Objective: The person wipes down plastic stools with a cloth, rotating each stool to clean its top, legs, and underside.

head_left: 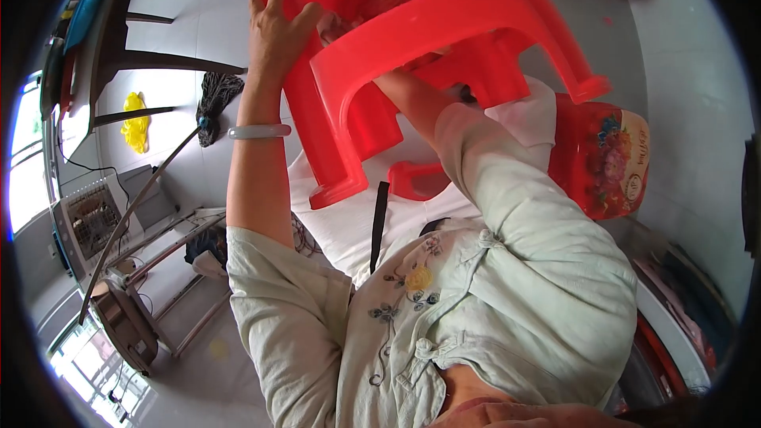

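Note:
A red plastic chair [412, 47] is tipped over in front of my body, with its legs and curved rail toward me. My left hand [277, 32] grips the chair's left edge, thumb apart from the fingers, and a pale bangle [259, 131] circles that wrist. My right forearm [408, 95] passes behind the curved rail into the chair. The rail and the chair's body hide most of my right hand, so its fingers cannot be made out. A flower print [384, 4] shows faintly inside the chair.
A red seat with a floral label [602, 158] stands at the right by the wall. On the tiled floor at left lie a yellow plastic bag [135, 123] and a dark mop head [214, 107]. A dark-legged table [111, 55] and a wooden stool [123, 325] stand farther left.

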Action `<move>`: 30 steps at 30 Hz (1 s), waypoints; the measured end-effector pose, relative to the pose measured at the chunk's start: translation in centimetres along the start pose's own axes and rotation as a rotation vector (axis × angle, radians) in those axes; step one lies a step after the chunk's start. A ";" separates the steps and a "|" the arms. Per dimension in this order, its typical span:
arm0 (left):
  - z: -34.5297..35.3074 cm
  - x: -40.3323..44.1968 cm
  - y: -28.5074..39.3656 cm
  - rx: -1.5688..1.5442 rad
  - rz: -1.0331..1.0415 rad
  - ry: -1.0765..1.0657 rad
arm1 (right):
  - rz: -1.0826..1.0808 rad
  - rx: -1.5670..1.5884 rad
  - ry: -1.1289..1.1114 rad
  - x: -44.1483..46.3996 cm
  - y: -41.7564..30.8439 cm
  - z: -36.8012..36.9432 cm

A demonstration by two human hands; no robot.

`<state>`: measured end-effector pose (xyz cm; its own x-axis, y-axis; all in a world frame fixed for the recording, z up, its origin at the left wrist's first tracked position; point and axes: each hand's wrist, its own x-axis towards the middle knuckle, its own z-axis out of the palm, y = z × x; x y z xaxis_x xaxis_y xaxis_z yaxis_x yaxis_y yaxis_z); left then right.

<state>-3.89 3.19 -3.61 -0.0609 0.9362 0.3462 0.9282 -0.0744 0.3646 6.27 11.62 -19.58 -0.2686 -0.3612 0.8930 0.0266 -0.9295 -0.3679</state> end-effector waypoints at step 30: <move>-2.3 1.8 3.3 -0.251 -0.246 -0.066 | -0.604 2.269 -2.560 2.1 19.2 20.6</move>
<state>-1.80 3.81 0.19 -0.2400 0.9562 0.1676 0.7689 0.0818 0.6342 26.02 -8.53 -19.42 -0.4367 0.8939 0.1012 0.3046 0.2528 -0.9183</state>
